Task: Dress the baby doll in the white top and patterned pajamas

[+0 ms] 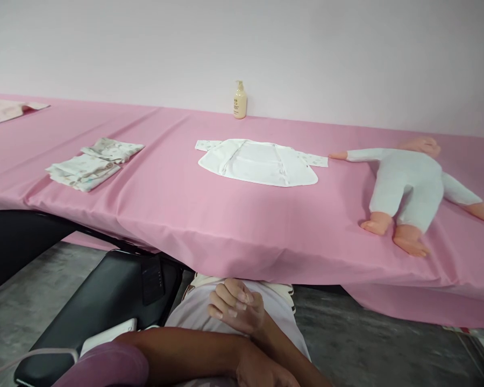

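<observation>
My right hand (pixel 236 307) rests on my lap below the table edge, its fingers curled in loosely with nothing in them. My left forearm crosses in front of me from the left. My left hand (pixel 266 372) lies by the right wrist at the bottom edge, fingers hidden. On the pink-covered table (pixel 177 215) a white baby garment (pixel 258 162) is spread flat straight ahead. A baby doll (pixel 407 188) in a white bodysuit lies face down to the right. Neither hand touches anything on the table.
A pile of folded printed baby clothes (pixel 92 162) lies on the left of the table. A cream pump bottle (pixel 239 100) stands by the wall. Another cloth (pixel 4 110) is at the far left. A black padded seat (pixel 105 301) with a white device (pixel 108 333) is beside my lap.
</observation>
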Demonstrator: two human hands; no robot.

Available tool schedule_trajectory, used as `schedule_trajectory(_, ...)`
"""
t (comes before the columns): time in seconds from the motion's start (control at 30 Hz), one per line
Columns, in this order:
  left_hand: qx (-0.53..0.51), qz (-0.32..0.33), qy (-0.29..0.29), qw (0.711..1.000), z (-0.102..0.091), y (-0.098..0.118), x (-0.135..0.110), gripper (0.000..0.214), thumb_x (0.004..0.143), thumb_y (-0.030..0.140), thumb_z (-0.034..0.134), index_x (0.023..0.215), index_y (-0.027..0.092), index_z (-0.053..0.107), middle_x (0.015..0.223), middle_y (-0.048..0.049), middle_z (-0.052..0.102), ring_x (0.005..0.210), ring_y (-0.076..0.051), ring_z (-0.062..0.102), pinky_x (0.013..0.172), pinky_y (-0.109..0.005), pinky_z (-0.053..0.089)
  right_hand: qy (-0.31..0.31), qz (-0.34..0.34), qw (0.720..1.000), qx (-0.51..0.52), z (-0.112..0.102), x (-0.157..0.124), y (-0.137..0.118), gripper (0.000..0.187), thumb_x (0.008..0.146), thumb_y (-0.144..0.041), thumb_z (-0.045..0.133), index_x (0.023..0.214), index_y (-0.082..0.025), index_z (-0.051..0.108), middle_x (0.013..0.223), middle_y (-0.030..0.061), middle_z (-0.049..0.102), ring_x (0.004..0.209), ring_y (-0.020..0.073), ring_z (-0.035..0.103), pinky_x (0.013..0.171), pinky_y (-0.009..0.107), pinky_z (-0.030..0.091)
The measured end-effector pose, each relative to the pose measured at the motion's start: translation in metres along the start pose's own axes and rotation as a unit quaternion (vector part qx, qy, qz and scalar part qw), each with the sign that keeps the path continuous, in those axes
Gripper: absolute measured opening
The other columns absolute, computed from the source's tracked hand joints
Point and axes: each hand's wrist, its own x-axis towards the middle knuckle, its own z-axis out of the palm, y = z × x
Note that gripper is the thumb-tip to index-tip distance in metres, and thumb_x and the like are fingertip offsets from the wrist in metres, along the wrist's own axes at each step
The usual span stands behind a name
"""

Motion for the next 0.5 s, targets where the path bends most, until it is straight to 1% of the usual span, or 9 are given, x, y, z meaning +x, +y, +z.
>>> schedule_trajectory(0.07,0.006,0.009,-0.023,1.000,-0.007,-0.009,0.002,0.057,0.033,0.030,0.108,0.055,0.015,0.058,0.061,0.0024,0.050,0.050,-0.016,0.055,0.043,-0.028,0.050,-0.027,-0.013,0.999,0.013,0.000,0.001,0.004,0.068,0.078,-0.056,0.072,0.059,-0.019,0.019,0.055,-0.0089,0.021,0.051,0.0074,0.024,0.055,0.023,0.036)
schedule_trajectory(0.1,0.011,0.019,-0.035,0.999,-0.009,-0.013,0.002,0.056,0.031,0.026,0.108,0.054,0.014,0.058,0.061,0.0025,0.050,0.050,-0.016,0.055,0.043,-0.028,0.050,-0.032,-0.018,0.999,0.011,0.000,0.001,0.006,0.065,0.079,-0.054,0.070,0.060,-0.018,0.019,0.056,-0.0094,0.022,0.051,0.0065,0.025,0.057,0.023,0.036)
schedule_trajectory(0.17,0.017,0.045,-0.052,0.997,-0.010,-0.017,0.001,0.053,0.034,0.023,0.108,0.057,0.014,0.060,0.062,0.0024,0.051,0.050,-0.015,0.056,0.044,-0.027,0.051,-0.034,-0.018,0.999,0.010,0.000,0.001,0.009,0.062,0.079,-0.049,0.070,0.060,-0.017,0.020,0.056,-0.0102,0.024,0.051,0.0050,0.026,0.058,0.023,0.036)
schedule_trajectory(0.23,0.010,0.063,-0.063,0.996,-0.012,-0.019,0.001,0.049,0.042,0.024,0.107,0.062,0.013,0.063,0.065,0.0023,0.053,0.050,-0.015,0.057,0.045,-0.027,0.052,-0.034,-0.014,0.999,0.016,0.000,0.001,0.010,0.063,0.076,-0.043,0.077,0.060,-0.017,0.022,0.056,-0.0101,0.026,0.050,0.0045,0.027,0.059,0.022,0.036)
schedule_trajectory(0.3,0.000,0.058,-0.081,0.995,-0.014,-0.021,0.001,0.046,0.047,0.024,0.106,0.066,0.013,0.065,0.067,0.0022,0.055,0.051,-0.015,0.059,0.047,-0.028,0.054,-0.032,-0.013,0.999,0.023,-0.002,0.001,0.012,0.062,0.072,-0.038,0.082,0.059,-0.017,0.024,0.056,-0.0094,0.027,0.049,0.0047,0.027,0.057,0.022,0.037)
schedule_trajectory(0.37,-0.009,0.038,-0.088,0.995,-0.017,-0.022,0.003,0.046,0.047,0.023,0.106,0.065,0.013,0.064,0.066,0.0022,0.055,0.053,-0.017,0.061,0.049,-0.030,0.056,-0.028,-0.013,0.999,0.023,-0.003,0.001,0.013,0.060,0.073,-0.037,0.081,0.058,-0.017,0.027,0.057,-0.0087,0.029,0.049,0.0048,0.028,0.057,0.022,0.039)
schedule_trajectory(0.47,-0.008,0.015,-0.073,0.997,-0.016,-0.021,0.005,0.050,0.044,0.026,0.107,0.061,0.014,0.061,0.064,0.0023,0.053,0.054,-0.018,0.061,0.049,-0.031,0.056,-0.021,-0.006,1.000,0.004,-0.005,0.000,0.015,0.052,0.074,-0.033,0.074,0.059,-0.015,0.028,0.060,-0.0098,0.031,0.052,0.0036,0.031,0.061,0.021,0.041)
schedule_trajectory(0.5,-0.004,0.017,-0.067,0.998,-0.013,-0.018,0.005,0.051,0.044,0.028,0.107,0.060,0.014,0.060,0.063,0.0023,0.052,0.054,-0.018,0.061,0.049,-0.031,0.056,-0.018,-0.001,1.000,-0.006,-0.005,-0.001,0.015,0.048,0.077,-0.032,0.068,0.060,-0.015,0.027,0.063,-0.0107,0.033,0.053,0.0028,0.033,0.063,0.022,0.040)
